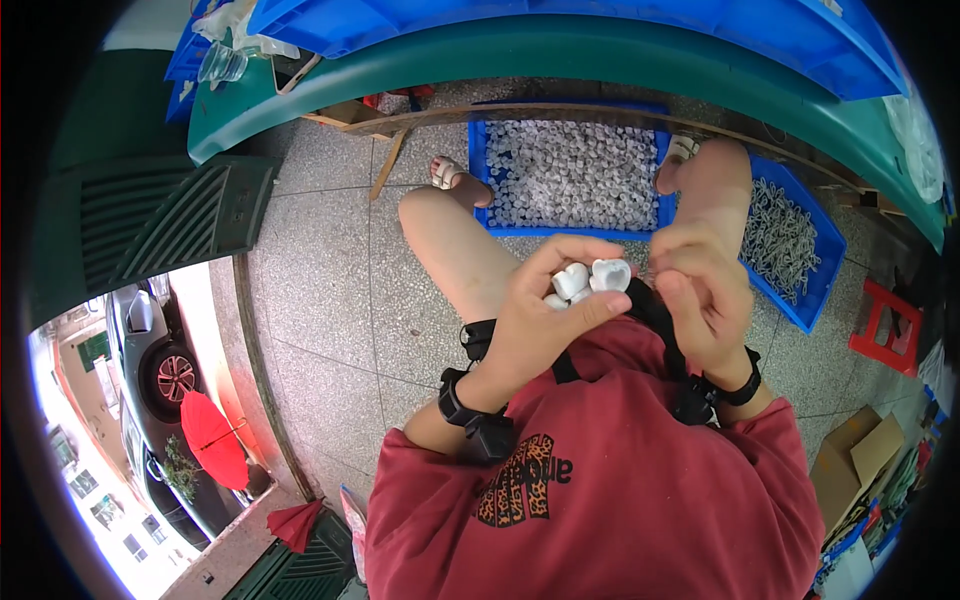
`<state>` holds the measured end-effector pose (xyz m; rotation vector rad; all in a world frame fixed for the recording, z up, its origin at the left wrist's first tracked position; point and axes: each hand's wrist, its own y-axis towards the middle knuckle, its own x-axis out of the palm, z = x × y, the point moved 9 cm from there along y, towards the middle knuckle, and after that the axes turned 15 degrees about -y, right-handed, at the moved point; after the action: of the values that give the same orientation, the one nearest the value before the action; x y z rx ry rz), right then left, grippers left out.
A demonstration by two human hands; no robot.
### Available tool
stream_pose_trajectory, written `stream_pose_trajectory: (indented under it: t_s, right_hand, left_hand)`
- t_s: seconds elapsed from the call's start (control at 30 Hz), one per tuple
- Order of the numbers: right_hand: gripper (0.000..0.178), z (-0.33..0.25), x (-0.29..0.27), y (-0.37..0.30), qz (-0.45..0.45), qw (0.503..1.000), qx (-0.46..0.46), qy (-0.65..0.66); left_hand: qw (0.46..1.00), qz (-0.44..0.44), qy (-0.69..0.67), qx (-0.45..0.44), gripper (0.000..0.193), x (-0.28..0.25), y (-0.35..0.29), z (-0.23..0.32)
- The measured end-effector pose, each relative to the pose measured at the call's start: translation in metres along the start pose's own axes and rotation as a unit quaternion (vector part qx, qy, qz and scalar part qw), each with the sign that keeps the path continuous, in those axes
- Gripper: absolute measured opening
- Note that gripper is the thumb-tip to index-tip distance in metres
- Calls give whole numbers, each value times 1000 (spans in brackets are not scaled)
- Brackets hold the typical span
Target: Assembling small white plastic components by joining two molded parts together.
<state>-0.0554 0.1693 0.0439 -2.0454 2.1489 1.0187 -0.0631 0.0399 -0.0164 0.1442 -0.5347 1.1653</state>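
Observation:
My left hand [535, 320] is curled around several small white hollow caps, with a heart-shaped white cap [610, 275] held between thumb and forefinger, its hollow side facing up. Just to the right, my right hand [705, 295] is closed in a pinch, apart from the left one. What its fingertips hold, if anything, cannot be made out. Both hands are above my lap. On the floor between my feet, a blue tray [478, 190] is full of similar small white pieces [570, 172]. Right of my leg, a second blue tray [828, 245] contains many small greyish ring-like pieces [782, 235].
A green table edge [540, 62] curves across the front, with a large blue bin [600, 30] on it. A phone [296, 72] lies at its left. A red stool [887, 327] and an open cardboard box [855, 460] are at the right. A red umbrella [212, 440] is at the left.

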Motion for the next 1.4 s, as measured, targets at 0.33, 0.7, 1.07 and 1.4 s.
stream_pose_trajectory:
  t_s: [0.33,0.7,1.07,1.4]
  right_hand:
    - [4,-1,13,-1,-47,998,17,39]
    - [4,-2,14,-1,-26,999,21,32]
    - [4,-5,13,-1,-19,1000,12,7]
    - [7,18,25,-7,-95,981,115,126]
  left_hand:
    - [993,-26,13,117,38,8,-3,24]
    - [991,-23,-1,132,37,9,-4,25]
    - [986,-29,36,158,39,9,-6,29]
    - [964,-41,183,188,37,6,-1,40]
